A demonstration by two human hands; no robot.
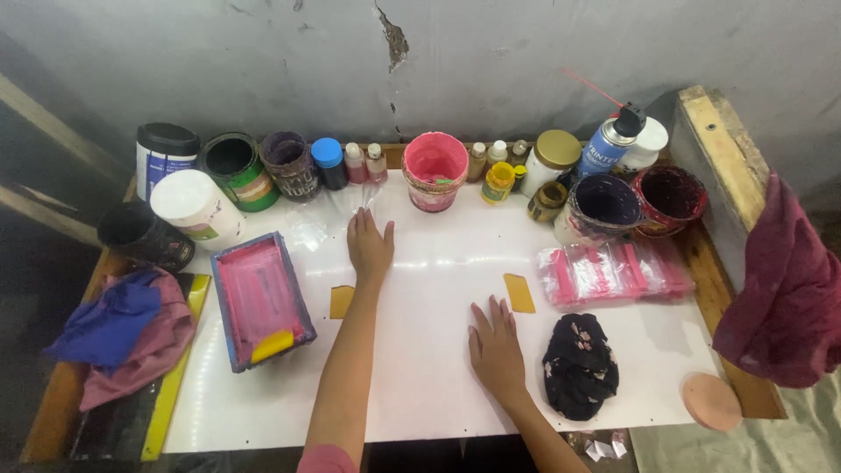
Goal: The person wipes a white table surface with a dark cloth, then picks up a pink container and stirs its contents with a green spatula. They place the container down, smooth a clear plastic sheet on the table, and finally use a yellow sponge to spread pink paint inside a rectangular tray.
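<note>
My left hand lies flat, palm down, on a clear plastic sheet over the white board, fingers pointing to the far side. My right hand also rests flat on the sheet, nearer to me, fingers spread. A small yellow tape piece sits under the sheet beside my left forearm. A second yellow piece lies just beyond my right fingertips. Neither hand holds anything.
A pink-stained tray with a yellow squeegee stands at left. A black floral cloth and pink-smeared plastic lie at right. Paint tubs, a pink bucket, bottles and a spray can line the back. Rags lie at the far left.
</note>
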